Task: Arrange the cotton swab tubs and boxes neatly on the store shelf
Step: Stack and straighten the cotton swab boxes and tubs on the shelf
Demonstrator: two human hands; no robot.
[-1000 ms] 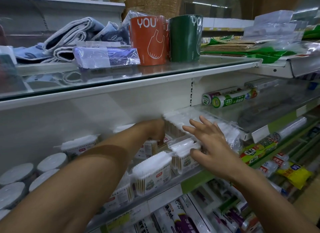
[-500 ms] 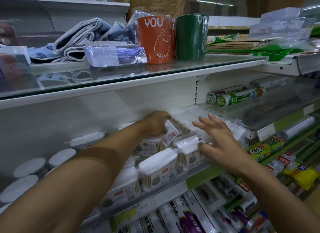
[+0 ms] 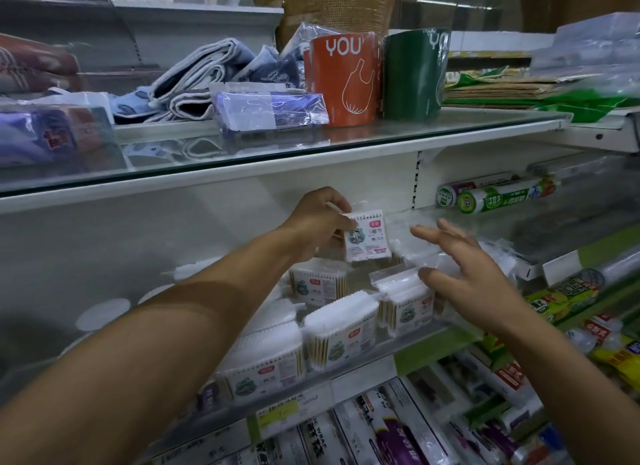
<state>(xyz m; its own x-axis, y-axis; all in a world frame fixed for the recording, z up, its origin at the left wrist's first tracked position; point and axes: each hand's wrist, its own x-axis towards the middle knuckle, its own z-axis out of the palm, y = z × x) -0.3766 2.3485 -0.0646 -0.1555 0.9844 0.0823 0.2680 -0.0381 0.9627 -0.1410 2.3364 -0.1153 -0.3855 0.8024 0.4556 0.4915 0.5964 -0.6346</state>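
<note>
My left hand grips a clear cotton swab box and holds it above the middle shelf, label facing me. My right hand hovers with fingers spread over the bagged swab packs at the shelf's right end. Several more swab boxes stand in a row along the shelf front. Round swab tubs with white lids sit blurred at the far left, partly behind my left arm.
The glass shelf above carries folded towels, an orange roll and a green roll. Cling-film rolls lie on the shelf to the right. Boxed wraps fill the shelf below.
My left hand has lifted a swab box up out of the row and turned its label toward me. My right hand has drawn back slightly from the packs, fingers spread.
</note>
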